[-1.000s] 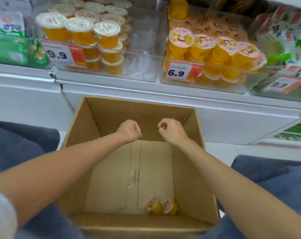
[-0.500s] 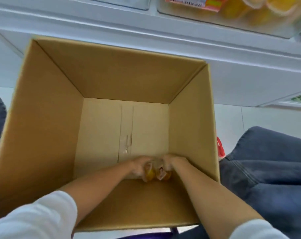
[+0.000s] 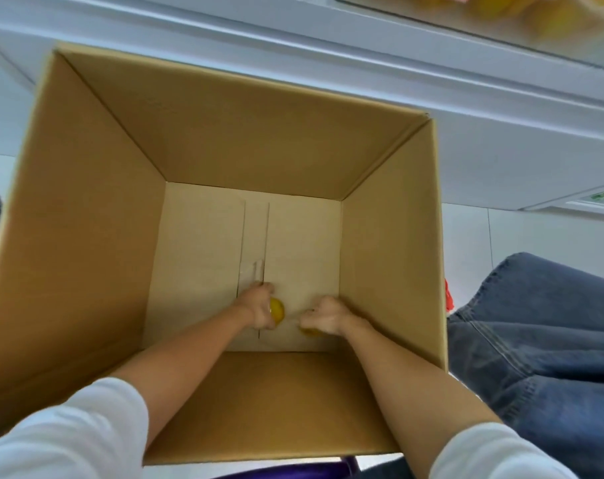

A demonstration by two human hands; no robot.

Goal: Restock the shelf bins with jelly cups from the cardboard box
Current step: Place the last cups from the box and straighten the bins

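Observation:
A deep open cardboard box (image 3: 72, 236) fills the view, and both my arms reach down to its bottom. My left hand (image 3: 259, 307) grips a yellow jelly cup (image 3: 277, 311) that shows at its right side. My right hand (image 3: 324, 318) is curled over a second yellow jelly cup (image 3: 309, 331), of which only a sliver shows beneath the fingers. The two hands are a short gap apart near the box's near wall. A clear shelf bin (image 3: 501, 15) with blurred yellow cups shows at the top right.
The white shelf front (image 3: 362, 74) runs across the top behind the box. My blue-jeaned knee (image 3: 542, 323) lies right of the box, with a small red thing (image 3: 449, 295) at the box's right wall. White tiled floor (image 3: 521, 233) shows beyond.
My head has tilted further down and the shelf bins have left the view. Both hands dropped into the box, closed round the two cups, and have since drawn slightly apart.

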